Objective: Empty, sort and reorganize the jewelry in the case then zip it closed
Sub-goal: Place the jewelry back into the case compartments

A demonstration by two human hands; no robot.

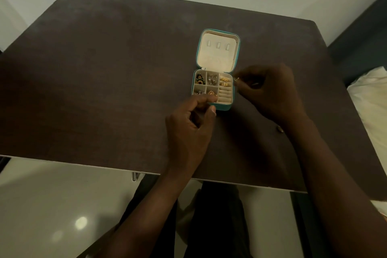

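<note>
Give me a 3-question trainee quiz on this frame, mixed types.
1. True or false: the case lies open, its lid flat on the table.
2. Where do the two gold rings sit? A) in the lid B) in the ring rolls at the tray's right side C) on the table
3. Fill in: the right hand pinches a small ____ piece beside the case, while the left hand has its fingertips at the case's near edge.

Key: 1 true; 2 B; 3 gold
</note>
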